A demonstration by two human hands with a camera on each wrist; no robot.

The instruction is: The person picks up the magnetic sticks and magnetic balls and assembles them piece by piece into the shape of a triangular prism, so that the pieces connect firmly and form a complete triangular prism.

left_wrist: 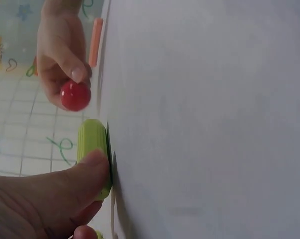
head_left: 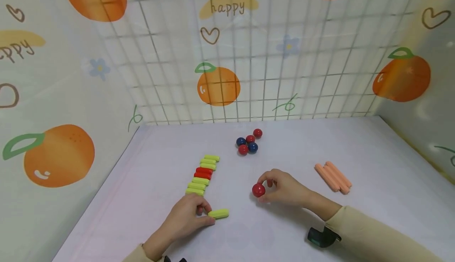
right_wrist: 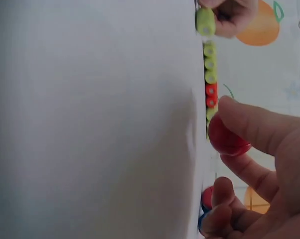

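Note:
My left hand (head_left: 186, 215) pinches one end of a yellow-green ribbed stick (head_left: 219, 213) between thumb and fingers, low over the table. In the left wrist view the thumb presses on the ribbed stick (left_wrist: 92, 137). To the right, my right hand (head_left: 286, 189) grips a shiny red ball (head_left: 258, 190) by thumb and fingertips. The right wrist view shows the red ball (right_wrist: 227, 137) close up, held at the fingertips. Just beyond my left hand runs a slanting row of yellow-green sticks (head_left: 198, 181) with two red sticks (head_left: 203, 173) in its middle.
Several red balls (head_left: 257, 133) and two dark blue balls (head_left: 252, 147) cluster at the back of the white table (head_left: 160, 143). Several orange sticks (head_left: 333, 178) lie side by side at the right. A printed curtain (head_left: 170, 48) and a wire grid stand behind the table.

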